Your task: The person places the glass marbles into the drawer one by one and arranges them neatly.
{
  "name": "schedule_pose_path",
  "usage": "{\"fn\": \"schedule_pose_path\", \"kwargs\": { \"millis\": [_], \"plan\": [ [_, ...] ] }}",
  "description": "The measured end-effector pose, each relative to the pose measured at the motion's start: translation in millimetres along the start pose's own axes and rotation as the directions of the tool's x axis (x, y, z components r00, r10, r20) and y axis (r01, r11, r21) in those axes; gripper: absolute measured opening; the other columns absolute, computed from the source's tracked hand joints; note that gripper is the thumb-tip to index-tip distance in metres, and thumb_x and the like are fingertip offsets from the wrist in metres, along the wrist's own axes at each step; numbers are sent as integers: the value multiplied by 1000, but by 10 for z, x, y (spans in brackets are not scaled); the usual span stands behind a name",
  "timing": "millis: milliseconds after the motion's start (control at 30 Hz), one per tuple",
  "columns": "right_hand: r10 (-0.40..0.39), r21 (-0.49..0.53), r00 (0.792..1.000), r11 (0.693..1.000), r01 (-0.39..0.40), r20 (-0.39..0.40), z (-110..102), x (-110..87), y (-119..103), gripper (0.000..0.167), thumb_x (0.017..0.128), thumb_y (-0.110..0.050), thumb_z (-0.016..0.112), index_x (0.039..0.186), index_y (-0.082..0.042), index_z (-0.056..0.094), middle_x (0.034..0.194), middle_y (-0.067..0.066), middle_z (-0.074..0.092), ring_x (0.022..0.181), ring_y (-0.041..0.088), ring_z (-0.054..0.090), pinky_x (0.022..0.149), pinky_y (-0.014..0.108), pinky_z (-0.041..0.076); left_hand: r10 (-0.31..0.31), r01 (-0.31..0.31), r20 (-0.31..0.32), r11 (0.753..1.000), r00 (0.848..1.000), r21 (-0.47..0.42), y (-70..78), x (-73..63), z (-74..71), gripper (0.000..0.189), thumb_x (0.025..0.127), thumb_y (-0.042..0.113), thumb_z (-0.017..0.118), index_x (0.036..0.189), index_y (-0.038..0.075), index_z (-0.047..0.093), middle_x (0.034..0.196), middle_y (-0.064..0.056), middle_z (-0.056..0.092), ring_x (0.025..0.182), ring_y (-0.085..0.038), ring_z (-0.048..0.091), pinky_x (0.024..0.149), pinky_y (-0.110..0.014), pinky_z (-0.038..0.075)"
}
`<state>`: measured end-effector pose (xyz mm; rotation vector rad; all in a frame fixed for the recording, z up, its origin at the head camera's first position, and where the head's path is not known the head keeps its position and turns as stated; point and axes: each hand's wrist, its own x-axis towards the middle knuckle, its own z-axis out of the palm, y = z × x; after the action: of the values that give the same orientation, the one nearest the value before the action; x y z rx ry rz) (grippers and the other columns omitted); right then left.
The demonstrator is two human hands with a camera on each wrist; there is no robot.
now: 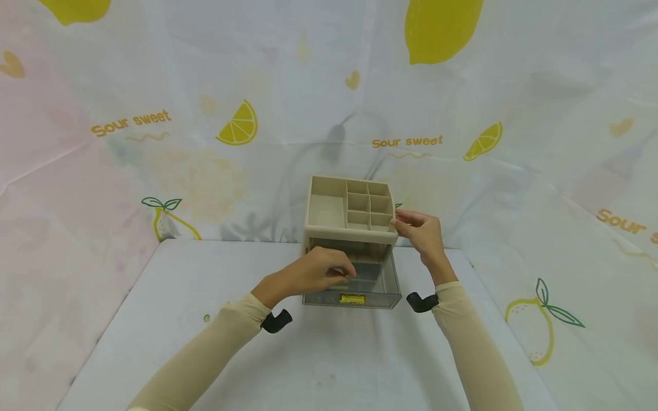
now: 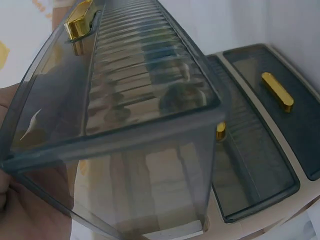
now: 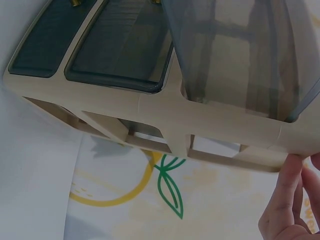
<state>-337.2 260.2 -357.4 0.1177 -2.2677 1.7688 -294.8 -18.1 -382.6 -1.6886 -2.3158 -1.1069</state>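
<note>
A beige desktop organizer (image 1: 352, 233) stands near the back of the table, with small compartments on top. Its clear grey top drawer (image 1: 382, 301) is pulled out and has a gold handle (image 1: 352, 299). My left hand (image 1: 311, 271) is over the drawer opening, pinching a small green piece (image 1: 349, 277) at the fingertips; the left wrist view shows only part of this hand (image 2: 35, 215) behind the drawer. With thumb and fingers, my right hand (image 1: 422, 231) grips the organizer's upper right edge, also seen by the right wrist camera beside the beige frame (image 3: 225, 127).
A small round green piece (image 1: 207, 317) lies on the white table (image 1: 329, 365) to the left. Lower drawers (image 2: 255, 170) of the organizer are closed. A lemon-print cloth (image 1: 288, 68) hangs behind. Black wrist mounts (image 1: 276, 321) stick out from both sleeves.
</note>
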Motion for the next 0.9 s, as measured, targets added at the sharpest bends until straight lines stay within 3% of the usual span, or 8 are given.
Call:
{"fn": "schedule_pose_path", "kwargs": {
  "millis": [300,600,900],
  "plan": [
    [2,5,1000,1000,-2,9,-1,10,7,36,85,-6,75,118,7,66,90,1,70,75,6,67,69,22,58,-58,70,159,995,986,-71,-2,84,-8,17,87,-7,68,103,-1,69,104,-11,69,97,-19,68,81,-14,52],
    [14,-8,1000,1000,-14,10,2,17,27,37,86,-8,75,119,6,66,94,4,70,76,6,67,70,22,58,-99,115,265,992,959,-46,-59,158,-3,23,86,-9,68,99,10,72,99,3,69,94,-2,64,81,-13,52],
    [3,-4,1000,1000,-3,4,-3,10,13,37,85,-8,75,118,7,66,88,-2,69,75,5,67,69,22,58,-125,143,363,989,923,-25,-69,227,-26,27,86,-8,69,97,15,73,95,10,69,90,1,63,79,-13,52]
  ]
}}
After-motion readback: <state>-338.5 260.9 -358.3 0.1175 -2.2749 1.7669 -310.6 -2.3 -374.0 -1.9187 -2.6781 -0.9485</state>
